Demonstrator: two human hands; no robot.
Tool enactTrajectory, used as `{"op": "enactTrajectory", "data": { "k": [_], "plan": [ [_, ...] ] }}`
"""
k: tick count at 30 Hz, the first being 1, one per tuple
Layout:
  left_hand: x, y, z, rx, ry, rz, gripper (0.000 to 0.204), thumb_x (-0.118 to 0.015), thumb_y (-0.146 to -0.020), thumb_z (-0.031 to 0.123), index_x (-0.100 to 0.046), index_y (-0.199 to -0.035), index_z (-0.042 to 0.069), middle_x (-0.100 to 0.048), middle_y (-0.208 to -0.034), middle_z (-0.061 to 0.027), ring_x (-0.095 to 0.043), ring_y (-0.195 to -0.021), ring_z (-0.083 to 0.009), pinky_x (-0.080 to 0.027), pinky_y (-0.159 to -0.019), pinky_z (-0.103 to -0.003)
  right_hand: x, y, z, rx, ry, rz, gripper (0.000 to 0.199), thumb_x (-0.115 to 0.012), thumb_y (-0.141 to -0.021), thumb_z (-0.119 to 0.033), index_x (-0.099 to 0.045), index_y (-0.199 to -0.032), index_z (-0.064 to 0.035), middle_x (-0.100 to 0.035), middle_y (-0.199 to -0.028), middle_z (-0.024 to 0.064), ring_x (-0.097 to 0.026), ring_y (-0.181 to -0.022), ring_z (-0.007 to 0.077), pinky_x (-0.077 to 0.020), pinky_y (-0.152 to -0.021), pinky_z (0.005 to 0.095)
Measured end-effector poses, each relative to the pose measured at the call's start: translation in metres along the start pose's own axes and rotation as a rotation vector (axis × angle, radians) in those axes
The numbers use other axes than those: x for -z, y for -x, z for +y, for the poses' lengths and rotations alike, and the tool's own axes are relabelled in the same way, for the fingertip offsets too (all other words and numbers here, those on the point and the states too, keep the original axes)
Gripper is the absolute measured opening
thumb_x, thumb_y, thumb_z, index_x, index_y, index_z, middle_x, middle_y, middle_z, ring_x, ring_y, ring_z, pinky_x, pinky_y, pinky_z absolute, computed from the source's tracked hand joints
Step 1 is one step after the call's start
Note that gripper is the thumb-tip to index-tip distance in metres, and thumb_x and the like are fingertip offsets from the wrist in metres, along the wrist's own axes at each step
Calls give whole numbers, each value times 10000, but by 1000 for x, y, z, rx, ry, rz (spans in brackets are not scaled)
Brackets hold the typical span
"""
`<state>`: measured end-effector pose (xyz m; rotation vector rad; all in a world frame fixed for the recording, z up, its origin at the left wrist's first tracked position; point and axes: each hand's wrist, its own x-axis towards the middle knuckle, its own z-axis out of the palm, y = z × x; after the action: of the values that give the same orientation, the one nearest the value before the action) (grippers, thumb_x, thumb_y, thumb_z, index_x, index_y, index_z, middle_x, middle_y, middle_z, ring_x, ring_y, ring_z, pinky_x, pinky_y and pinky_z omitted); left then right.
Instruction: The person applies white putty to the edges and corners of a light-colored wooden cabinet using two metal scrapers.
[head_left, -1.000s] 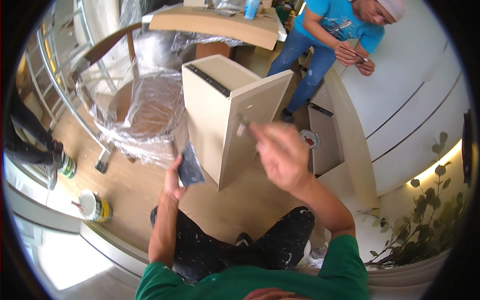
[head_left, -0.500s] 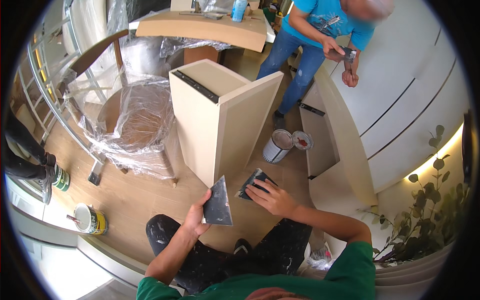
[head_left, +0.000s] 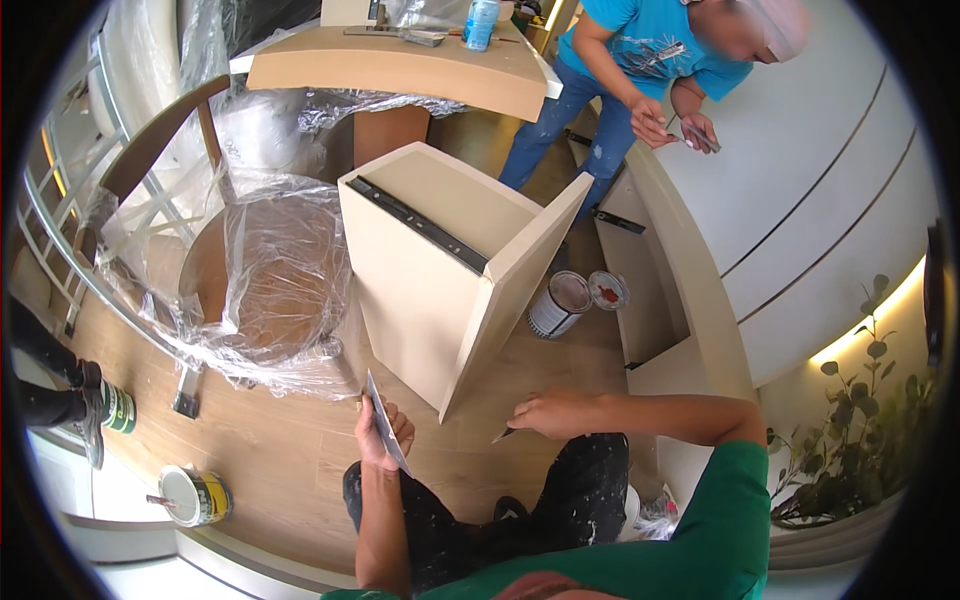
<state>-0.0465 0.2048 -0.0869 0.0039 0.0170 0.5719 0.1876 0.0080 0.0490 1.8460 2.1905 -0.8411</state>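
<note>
In front of me a beige drawer stands on end, tilted, with a black metal runner along its upper edge. My left hand is closed round a thin, flat filling-knife blade, seen nearly edge-on, left of the drawer's lower corner. To the right of that corner, my right hand is closed on a second filling knife. Only a small corner of this one shows below the fingers; the hand hides the remainder. Neither hand touches the drawer.
An open paint can and its lid stand behind the drawer. A plastic-wrapped chair is at left, another can near left. A co-worker in a blue shirt bends over the cabinet at right. A leafy plant stands far right.
My left hand has shifted left and turned its blade from face-on to edge-on. My right hand has lowered and rotated, hiding most of its knife. The co-worker's hands have come closer together.
</note>
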Motion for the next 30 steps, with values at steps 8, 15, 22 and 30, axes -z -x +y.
{"op": "enactTrajectory", "data": {
  "k": [8,15,22,30],
  "plan": [
    [54,-74,-21,187,491,-467,362,-574,-1018,324,-634,-845,12,-597,-640,-44,-502,-478,-62,-406,-353,-170,14,30,-65,42,-194,188,437,-536,-864,13,-614,-1288,-60,-613,-1281,118,-579,-1167,333,-515,-936,409],
    [23,-54,76,238,-93,-368,314,-597,-999,376,-624,-843,104,-581,-656,-8,-464,-457,-92,-389,-382,-235,18,123,-91,-87,-353,671,429,-506,-937,-11,-589,-1351,-84,-609,-1324,123,-567,-1231,313,-500,-985,388],
    [-172,-81,249,36,-1009,6,254,-716,-913,242,-661,-1107,86,-697,-913,-32,-674,-745,-156,-578,-689,-311,-64,220,-70,-533,-891,1321,295,-565,-1016,-233,-659,-1150,13,-707,-996,80,-669,-876,146,-530,-787,279],
    [-297,-101,326,-440,-1121,7,191,-636,-983,282,-591,-1037,104,-335,-684,71,-284,-548,-63,-272,-473,-237,-202,290,-61,-1048,-1133,1652,493,-509,-1033,-468,-638,-821,-43,-549,-615,-23,-497,-489,46,-381,-425,222]
  ]
}}
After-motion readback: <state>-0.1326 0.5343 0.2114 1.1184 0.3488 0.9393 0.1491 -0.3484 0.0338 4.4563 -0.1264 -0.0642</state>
